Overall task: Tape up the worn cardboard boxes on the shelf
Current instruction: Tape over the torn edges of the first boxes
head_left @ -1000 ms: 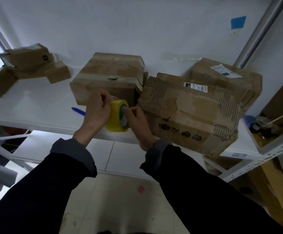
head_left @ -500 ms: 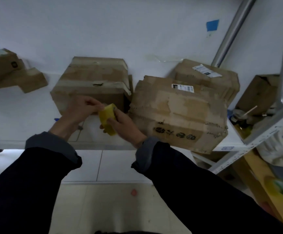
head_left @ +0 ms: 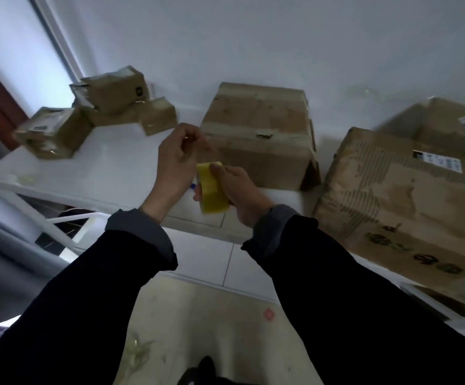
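Blue pen [head_left: 192, 186] (mostly hidden) on the shelf; tiled floor [head_left: 206, 315] below.

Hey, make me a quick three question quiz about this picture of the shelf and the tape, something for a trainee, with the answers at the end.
1. True or false: the tape roll is lying on the shelf.
2. Which hand grips the roll: A left hand, B right hand, C neither?
3. Fill in: the box right behind the hands is the ____ box, standing between the small boxes and the big torn box.

Key: 1 false, it is held in the air. 2 B. 3 middle.
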### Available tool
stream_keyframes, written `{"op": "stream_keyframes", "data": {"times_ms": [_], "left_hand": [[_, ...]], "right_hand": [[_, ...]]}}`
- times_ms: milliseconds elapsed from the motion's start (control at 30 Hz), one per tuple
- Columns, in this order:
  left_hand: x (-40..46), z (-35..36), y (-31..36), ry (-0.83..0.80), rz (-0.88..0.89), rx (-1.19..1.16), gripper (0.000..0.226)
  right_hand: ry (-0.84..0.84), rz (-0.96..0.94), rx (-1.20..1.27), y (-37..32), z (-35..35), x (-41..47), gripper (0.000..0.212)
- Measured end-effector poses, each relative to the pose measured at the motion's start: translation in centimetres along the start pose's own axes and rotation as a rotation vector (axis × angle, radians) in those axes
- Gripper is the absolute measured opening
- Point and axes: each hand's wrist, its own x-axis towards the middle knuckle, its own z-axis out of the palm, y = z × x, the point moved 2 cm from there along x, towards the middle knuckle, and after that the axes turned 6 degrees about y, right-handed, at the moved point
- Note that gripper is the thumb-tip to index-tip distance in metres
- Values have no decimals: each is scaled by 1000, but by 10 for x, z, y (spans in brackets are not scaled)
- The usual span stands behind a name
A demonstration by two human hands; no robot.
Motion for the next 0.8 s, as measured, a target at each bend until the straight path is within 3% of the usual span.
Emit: {"op": "stream_keyframes", "data": {"times_ms": [133, 267, 467, 567, 800], "left_hand": [[4, -26, -25, 16, -9, 8, 21], [7, -38, -52, 21, -43, 84, 11], [25, -49, -87, -55, -109, 171, 7], [35, -54, -92, -104, -123, 179, 5], [43, -54, -86, -108, 10, 227, 8]], "right_hand": [[-105, 134, -2, 7, 27, 24, 48], [-152, 216, 28, 20, 42, 37, 50], [-162, 230, -28, 35, 45, 48, 47], [-195, 196, -126, 40, 45, 51, 31], [-129, 203, -156, 36, 48, 60, 31]]}}
